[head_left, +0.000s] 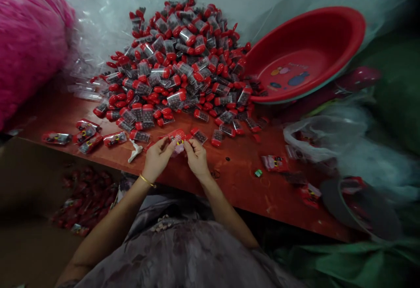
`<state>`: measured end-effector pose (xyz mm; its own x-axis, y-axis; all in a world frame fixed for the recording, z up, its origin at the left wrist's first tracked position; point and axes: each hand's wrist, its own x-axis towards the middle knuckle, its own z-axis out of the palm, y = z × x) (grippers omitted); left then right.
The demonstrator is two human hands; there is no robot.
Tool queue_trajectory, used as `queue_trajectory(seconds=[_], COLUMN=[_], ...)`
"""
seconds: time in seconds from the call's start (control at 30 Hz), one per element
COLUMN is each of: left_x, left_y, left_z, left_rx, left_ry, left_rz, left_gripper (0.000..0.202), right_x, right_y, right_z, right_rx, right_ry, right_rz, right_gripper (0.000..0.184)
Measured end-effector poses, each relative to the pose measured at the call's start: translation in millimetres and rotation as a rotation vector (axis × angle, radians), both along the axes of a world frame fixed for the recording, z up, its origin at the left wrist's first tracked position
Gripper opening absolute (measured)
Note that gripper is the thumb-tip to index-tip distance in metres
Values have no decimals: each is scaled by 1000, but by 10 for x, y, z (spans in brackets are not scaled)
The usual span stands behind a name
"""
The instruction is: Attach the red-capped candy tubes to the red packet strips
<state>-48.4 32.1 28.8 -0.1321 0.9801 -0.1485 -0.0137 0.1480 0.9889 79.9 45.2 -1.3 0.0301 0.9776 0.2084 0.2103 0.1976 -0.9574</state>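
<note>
Between my two hands is a small red printed plastic packet [179, 140] with a clear lower part, held just above the table's front edge. My left hand [158, 157] pinches its left side, a gold bangle on the wrist. On the packet's right side, the fingers of my right hand [197, 156] are closed. Just beyond my hands rises a large heap of clear containers with red ends [177, 69], dark pieces inside them. Next to my left hand lie a crumpled white scrap [134, 150] and several filled red packets [114, 139].
A red basin [315, 56] leans tilted at the heap's right. Clear plastic bags [308, 137] and a grey bowl [341, 200] with red packets are at right. A big pink bag [29, 34] stands at left. Many red packets [87, 196] lie below the table's left edge.
</note>
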Motion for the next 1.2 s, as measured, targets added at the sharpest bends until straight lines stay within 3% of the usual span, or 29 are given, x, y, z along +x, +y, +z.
queue_trajectory(seconds=[0.07, 0.23, 0.4, 0.53, 0.63, 0.83, 1.07, 1.2], left_x=[20, 28, -54, -112, -105, -107, -66, 2], left_y=[-20, -100, -90, -39, -17, -10, -39, -52], left_z=[23, 11, 4, 46, 70, 74, 111, 103], left_rx=[-94, -332, -314, -351, -374, -399, -413, -391], left_ry=[-167, -454, -460, -499, -550, -606, -580, -550], left_rz=[-42, 46, 115, 181, 182, 174, 136, 114], left_gripper=[30, 38, 35, 32, 27, 25, 23, 25], right_x=[2, -23, 137, 383, 471, 508, 743, 866], right_y=[-70, -205, -145, 8, 62, -49, -255, -305], right_z=[-15, -78, -22, 20, -22, -126, -86, -100], right_rx=[30, 88, 150, 70, -12, -65, -140, -197], right_ry=[-60, -208, -435, -841, -1001, -845, -650, -403], right_rz=[-32, -15, 55, -125, -138, -144, -118, -130], right_gripper=[31, 33, 33, 33, 29, 22, 26, 29])
